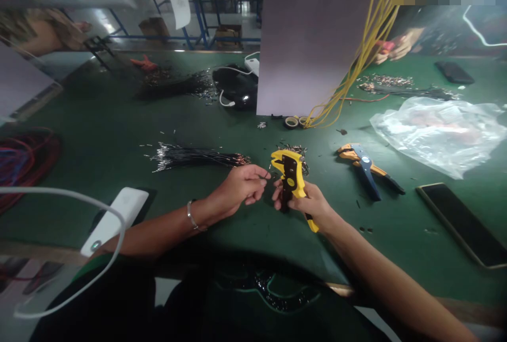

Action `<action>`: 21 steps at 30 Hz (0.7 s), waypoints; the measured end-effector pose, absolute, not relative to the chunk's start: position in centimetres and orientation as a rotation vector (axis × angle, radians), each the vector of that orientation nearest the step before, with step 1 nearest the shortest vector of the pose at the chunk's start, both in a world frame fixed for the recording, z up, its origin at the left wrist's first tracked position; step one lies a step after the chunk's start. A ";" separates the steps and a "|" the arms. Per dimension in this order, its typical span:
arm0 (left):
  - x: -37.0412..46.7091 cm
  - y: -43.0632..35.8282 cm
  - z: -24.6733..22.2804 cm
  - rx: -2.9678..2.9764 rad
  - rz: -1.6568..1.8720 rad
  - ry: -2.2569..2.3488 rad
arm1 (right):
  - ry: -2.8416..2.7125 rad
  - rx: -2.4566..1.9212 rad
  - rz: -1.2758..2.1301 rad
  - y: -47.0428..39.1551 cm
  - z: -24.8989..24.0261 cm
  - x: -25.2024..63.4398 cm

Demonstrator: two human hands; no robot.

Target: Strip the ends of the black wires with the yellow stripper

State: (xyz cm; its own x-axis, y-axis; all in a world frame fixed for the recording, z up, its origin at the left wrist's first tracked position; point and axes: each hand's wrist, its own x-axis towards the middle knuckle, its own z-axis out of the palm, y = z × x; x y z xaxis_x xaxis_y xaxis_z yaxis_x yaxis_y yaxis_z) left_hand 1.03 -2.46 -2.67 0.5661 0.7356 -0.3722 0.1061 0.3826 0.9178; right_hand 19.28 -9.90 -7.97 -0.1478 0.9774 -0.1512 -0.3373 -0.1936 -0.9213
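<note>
My right hand is wrapped round a yellow and black wire stripper, its jaws raised and pointing to the left. Just left of the tool, my left hand has thumb and forefinger pinched together. Something small and dark is at those fingertips, too small to name. Behind my left hand lies a bundle of black wires, with bare metal ends at the left and coppery ends at the right. A pile of short black pieces lies partly hidden behind the stripper.
An orange and blue wire stripper, a phone and a clear plastic bag lie rightward. A white power bank sits by my left forearm. Yellow wires hang beside a grey panel. Another person's hand works behind.
</note>
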 end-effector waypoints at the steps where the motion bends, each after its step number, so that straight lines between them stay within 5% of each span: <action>1: 1.0 -2.3 -2.7 1.130 0.488 0.907 | -0.934 -1.008 1.584 -9.9 -7.9 19.3; 21: -0.2 0.4 -2.9 1.309 0.669 1.021 | -1.033 -1.225 1.585 -10.2 -6.6 19.5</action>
State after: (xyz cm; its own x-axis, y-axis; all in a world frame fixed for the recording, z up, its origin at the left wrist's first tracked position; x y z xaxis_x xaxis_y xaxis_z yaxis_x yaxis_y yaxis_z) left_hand -0.16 0.41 -2.85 0.4342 0.8724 -0.2244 0.1429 0.1792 0.9734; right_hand 19.54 -10.23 -6.61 -0.1495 0.9518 -0.2680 -0.1393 -0.2886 -0.9473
